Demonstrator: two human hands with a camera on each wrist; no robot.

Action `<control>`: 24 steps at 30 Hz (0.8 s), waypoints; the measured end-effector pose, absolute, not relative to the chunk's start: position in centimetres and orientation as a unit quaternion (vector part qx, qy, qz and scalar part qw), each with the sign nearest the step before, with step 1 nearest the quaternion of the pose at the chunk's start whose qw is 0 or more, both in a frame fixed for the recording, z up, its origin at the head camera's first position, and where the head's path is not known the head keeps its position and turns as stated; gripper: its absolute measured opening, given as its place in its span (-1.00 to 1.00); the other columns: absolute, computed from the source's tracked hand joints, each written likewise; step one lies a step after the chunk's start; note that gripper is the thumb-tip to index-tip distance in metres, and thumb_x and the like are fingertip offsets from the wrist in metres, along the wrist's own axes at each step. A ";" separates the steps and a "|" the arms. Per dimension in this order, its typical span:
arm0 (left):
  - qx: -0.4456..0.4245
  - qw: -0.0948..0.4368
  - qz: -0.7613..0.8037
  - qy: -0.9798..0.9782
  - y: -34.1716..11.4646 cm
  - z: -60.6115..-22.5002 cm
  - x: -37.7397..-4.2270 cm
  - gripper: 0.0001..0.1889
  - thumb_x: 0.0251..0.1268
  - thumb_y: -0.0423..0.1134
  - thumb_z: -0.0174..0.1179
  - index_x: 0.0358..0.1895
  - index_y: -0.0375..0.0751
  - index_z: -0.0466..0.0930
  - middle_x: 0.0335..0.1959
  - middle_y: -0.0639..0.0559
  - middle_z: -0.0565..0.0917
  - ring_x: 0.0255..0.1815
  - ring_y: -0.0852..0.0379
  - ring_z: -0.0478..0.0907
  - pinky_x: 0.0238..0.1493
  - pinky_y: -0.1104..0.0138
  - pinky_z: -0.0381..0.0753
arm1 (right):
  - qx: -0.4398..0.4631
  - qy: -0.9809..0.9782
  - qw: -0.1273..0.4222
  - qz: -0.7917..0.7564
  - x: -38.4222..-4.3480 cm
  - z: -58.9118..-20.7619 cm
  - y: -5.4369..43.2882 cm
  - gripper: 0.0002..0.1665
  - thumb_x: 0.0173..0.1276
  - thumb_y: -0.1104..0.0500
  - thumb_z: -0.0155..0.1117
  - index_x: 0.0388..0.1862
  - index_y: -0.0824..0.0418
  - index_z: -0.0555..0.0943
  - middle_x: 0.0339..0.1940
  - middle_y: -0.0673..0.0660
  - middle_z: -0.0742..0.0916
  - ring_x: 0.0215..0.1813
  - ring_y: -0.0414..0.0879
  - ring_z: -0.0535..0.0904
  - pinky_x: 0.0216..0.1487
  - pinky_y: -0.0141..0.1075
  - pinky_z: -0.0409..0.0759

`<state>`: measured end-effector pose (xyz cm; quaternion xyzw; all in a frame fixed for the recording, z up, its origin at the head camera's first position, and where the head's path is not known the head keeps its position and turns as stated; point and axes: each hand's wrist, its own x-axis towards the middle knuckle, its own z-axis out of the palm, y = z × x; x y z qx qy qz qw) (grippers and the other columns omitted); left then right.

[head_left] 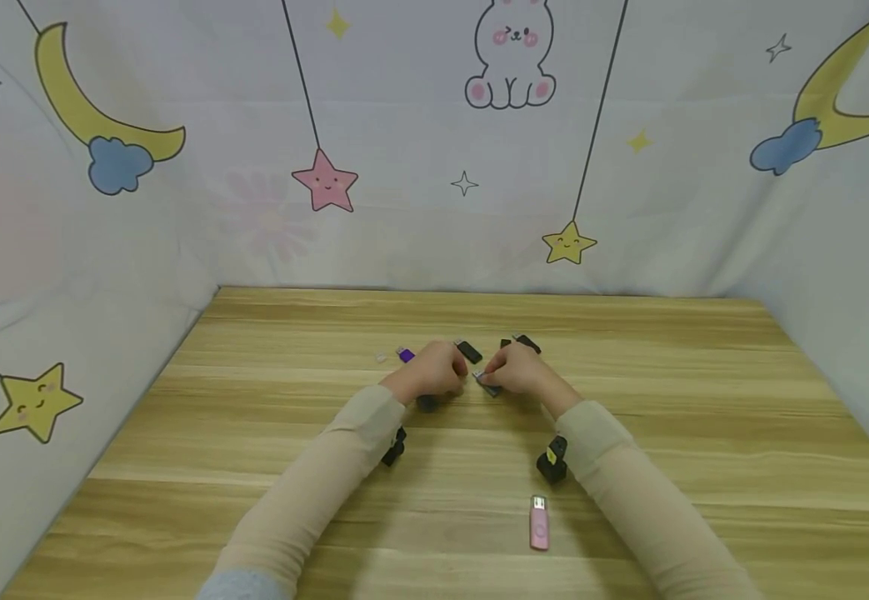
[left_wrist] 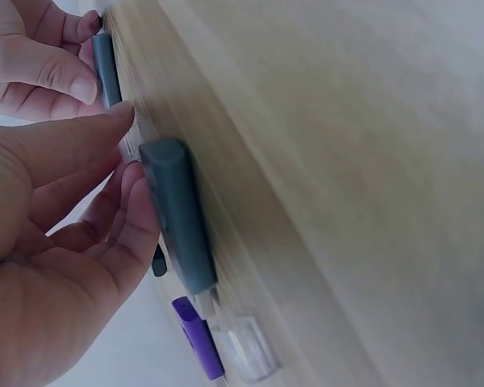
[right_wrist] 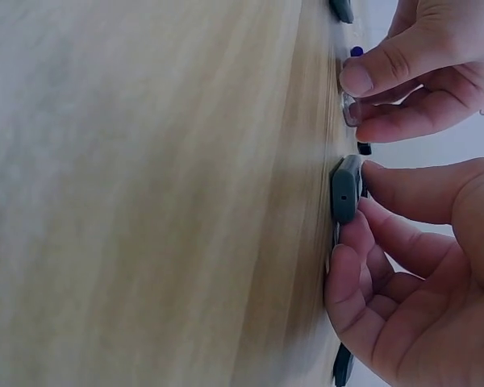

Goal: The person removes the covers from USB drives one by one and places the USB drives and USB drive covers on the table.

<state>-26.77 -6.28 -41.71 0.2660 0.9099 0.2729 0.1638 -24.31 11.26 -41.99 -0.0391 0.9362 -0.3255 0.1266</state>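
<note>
My left hand (head_left: 436,368) pinches a small clear cap (right_wrist: 351,110) between thumb and fingers, just above the table. Across from it, my right hand (head_left: 518,369) grips a dark grey-green USB stick (head_left: 490,387), its metal plug pointing toward the cap. In the left wrist view a small gap seems to separate the two, though the fingers partly hide it. Another dark green USB stick (left_wrist: 177,218) lies beside the left hand, with its plug bare. Beyond that hand are a purple USB stick (head_left: 406,355) and a loose clear cap (head_left: 381,357).
Behind the hands lie a black USB stick (head_left: 468,351) and another dark one (head_left: 527,343). Nearer the front, a pink USB stick (head_left: 539,523) rests on the wooden table (head_left: 704,400). Printed cloth walls (head_left: 419,233) stand along the back and sides.
</note>
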 end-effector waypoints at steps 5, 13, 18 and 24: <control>0.260 0.170 0.268 0.912 -6.4 -41.5 -26.6 -0.68 0.09 -0.38 0.36 -0.04 -0.37 0.65 -0.04 -0.15 0.67 -0.01 -0.03 0.59 0.00 0.24 0.59 | -0.046 0.937 0.131 -0.321 -24.2 -41.8 11.4 -0.75 0.31 0.13 0.32 -0.19 0.30 0.72 -0.36 0.08 0.70 -0.41 -0.15 0.48 -0.43 -0.39 0.43; 0.265 0.161 0.259 0.915 -6.7 -40.3 -26.3 -0.62 0.17 -0.34 0.31 0.07 -0.36 0.60 0.02 -0.17 0.62 0.05 -0.06 0.54 0.08 0.17 0.55 | -0.064 0.937 0.122 -0.321 -23.3 -39.8 12.4 -0.59 0.39 0.10 0.21 0.06 0.38 0.61 0.02 0.29 0.67 -0.03 0.08 0.61 -0.04 -0.12 0.59; 0.288 0.151 0.263 0.909 -6.7 -39.4 -25.8 -0.62 0.20 -0.33 0.31 0.09 -0.35 0.59 0.04 -0.17 0.62 0.08 -0.06 0.54 0.09 0.15 0.54 | -0.085 0.933 0.115 -0.331 -22.3 -38.5 13.2 -0.58 0.42 0.08 0.19 0.09 0.36 0.59 -0.01 0.28 0.67 -0.13 0.05 0.64 -0.16 -0.19 0.63; 0.326 0.148 0.281 0.890 -6.6 -38.1 -24.7 -0.61 0.18 -0.36 0.32 0.09 -0.38 0.59 0.02 -0.21 0.64 0.02 -0.06 0.55 0.03 0.19 0.56 | -0.118 0.933 0.096 -0.327 -20.6 -37.4 14.0 -0.59 0.42 0.10 0.19 0.06 0.39 0.60 -0.08 0.26 0.69 -0.19 0.02 0.62 -0.23 -0.21 0.62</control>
